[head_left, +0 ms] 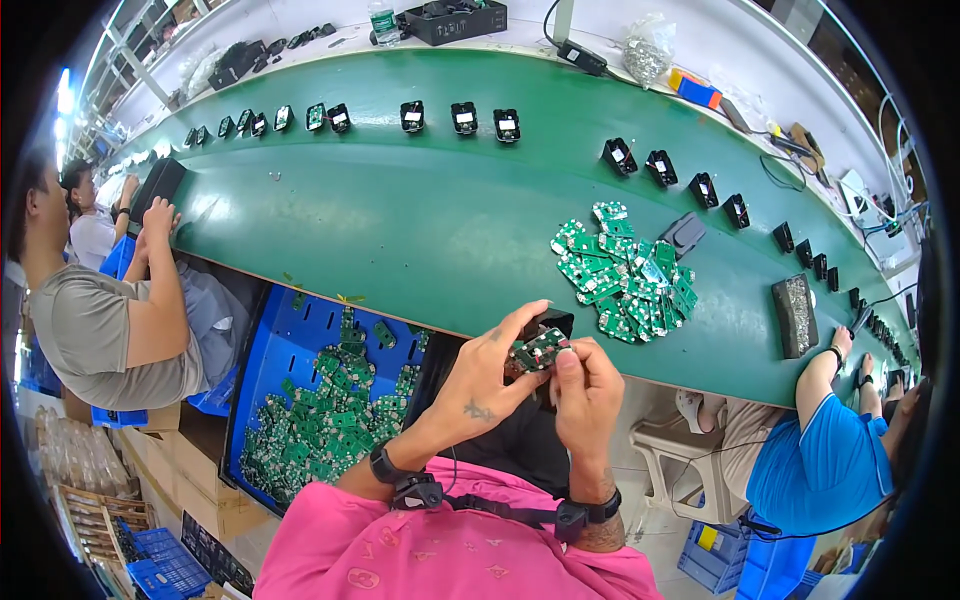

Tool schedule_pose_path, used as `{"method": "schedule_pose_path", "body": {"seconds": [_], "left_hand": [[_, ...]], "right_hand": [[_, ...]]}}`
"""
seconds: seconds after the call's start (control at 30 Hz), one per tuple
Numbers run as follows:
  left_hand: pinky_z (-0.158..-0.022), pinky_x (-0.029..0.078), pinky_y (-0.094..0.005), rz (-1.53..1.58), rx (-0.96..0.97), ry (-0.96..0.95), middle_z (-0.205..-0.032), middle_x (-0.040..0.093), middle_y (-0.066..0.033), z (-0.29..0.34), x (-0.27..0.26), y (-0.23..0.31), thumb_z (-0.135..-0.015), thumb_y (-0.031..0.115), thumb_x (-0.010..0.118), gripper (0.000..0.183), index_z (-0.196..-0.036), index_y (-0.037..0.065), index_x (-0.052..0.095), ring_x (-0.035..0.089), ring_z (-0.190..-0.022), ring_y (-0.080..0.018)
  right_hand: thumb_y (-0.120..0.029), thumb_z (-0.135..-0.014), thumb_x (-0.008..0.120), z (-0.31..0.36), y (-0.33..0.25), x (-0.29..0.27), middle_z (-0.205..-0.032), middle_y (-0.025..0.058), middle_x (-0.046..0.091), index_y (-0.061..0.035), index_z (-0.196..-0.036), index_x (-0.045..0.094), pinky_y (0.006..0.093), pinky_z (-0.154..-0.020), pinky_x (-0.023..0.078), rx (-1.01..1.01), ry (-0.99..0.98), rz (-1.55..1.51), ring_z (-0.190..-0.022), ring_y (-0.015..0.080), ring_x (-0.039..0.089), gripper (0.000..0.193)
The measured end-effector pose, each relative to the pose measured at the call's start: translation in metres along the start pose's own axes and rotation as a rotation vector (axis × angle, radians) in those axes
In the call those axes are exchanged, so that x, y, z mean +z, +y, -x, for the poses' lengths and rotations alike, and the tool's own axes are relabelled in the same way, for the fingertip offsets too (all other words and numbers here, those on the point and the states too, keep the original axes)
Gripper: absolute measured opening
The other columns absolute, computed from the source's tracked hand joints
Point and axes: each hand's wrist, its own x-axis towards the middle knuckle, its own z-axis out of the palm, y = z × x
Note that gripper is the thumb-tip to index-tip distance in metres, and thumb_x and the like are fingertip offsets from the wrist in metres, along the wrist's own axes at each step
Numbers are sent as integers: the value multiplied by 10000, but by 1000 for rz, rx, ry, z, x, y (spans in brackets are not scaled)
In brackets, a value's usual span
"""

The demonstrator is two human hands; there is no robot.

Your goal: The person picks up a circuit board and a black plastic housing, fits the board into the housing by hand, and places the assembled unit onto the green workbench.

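Left hand point(478, 382) and right hand point(586, 392) gripping one green board point(541, 348) with one black casing point(557, 320); one board heap point(630, 278) lying ahead right, one blue crate point(283, 340) standing left.

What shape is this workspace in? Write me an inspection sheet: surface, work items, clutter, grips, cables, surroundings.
Surface: green worktop, a few small bits on it.
Work items: one circuit board in hand, a dark piece partly hidden behind it; loose board heap on the worktop; more boards in the blue bin; open black housings spaced along the far side.
Clutter: grey device beside the heap; clear bag and bottle along the back.
Grips: left grip and right grip both hold the board.
Cables: black cable with block at the back; white cables far right.
Surroundings: co-workers both sides; plastic stool right; cartons lower left.
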Motion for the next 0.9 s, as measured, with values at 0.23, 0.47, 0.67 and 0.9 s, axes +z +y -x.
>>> {"method": "schedule_pose_path", "body": {"seconds": [0.23,0.47,0.67,0.9], "left_hand": [[-780,546,-270,119,23,-102,-1139,638,-92,1,-2,3,-817,-49,719,701,-1453,78,454,674,-906,-135],[-719,534,-257,39,35,-42,-1095,650,-77,0,5,3,-846,-58,656,611,-1422,66,495,657,-836,-103],[-729,530,-254,-11,100,-64,-1116,648,-78,-2,6,5,-855,-69,600,583,-1416,52,500,645,-844,-90],[-701,529,-265,344,44,-201,-1114,631,-107,-4,0,0,-858,-29,617,613,-1446,58,466,662,-824,-121]], "right_hand": [[-157,-1022,587,-7,-8,-38,-698,-32,510,3,-846,591,212,-492,299,196,-236,-286,-566,29,404,237],[-115,-985,640,-8,-13,-35,-691,-36,509,-3,-819,598,194,-466,287,75,-114,18,-541,14,422,204],[-118,-923,716,-13,-27,-30,-683,32,584,43,-854,643,257,-538,404,191,-25,125,-606,71,495,190],[-139,-954,698,-14,-25,-26,-654,-27,578,36,-850,640,214,-491,359,-7,63,302,-572,26,479,212]]}}
